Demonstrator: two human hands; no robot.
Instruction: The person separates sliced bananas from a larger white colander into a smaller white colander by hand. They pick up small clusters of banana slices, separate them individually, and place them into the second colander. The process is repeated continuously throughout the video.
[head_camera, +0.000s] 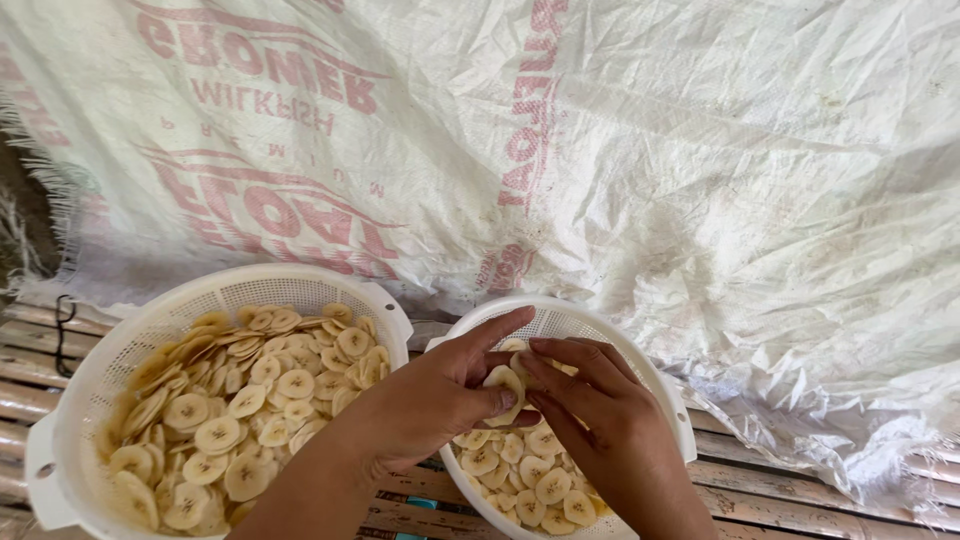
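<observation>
pale banana slices (505, 385) sit pinched between our left hand (425, 400) and right hand (600, 420), both closed over the smaller colander (560, 315).

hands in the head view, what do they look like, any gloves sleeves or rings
Both the left hand and the right hand are bare: no gloves, no rings or bracelets that show. The forearms are bare too, with no sleeve or watch in view down to the bottom edge. Fingernails are short and unpainted.

Rustic food-drying spot: bamboo slats (800, 480), woven sack sheet (700, 180).
</observation>
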